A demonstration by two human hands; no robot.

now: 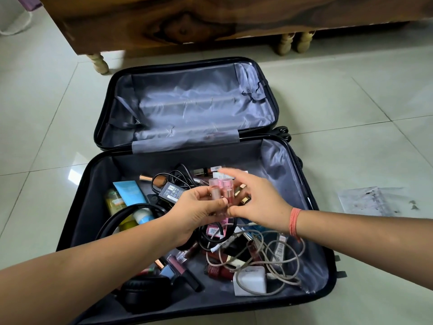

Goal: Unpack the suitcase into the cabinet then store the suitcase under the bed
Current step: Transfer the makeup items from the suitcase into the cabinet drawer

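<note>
on the tiled floor (351, 109), below the wooden bed (164, 22) at 12 o'clock, the open suitcase (199, 106) lies flat at centre, a crumpled plastic sheet (365, 200) beside it at 3 o'clock. its near half is crowded with black headphones (140, 294) at 7 o'clock, a white charger (251, 281) in tangled cable at 5 o'clock and a black power adapter (171, 192) mid-case. above the clutter the left hand (194, 214) grips a cluster of pink tubes (221, 193), while the right hand (262, 202), fingers spread loose, touches them with its thumb.
</note>
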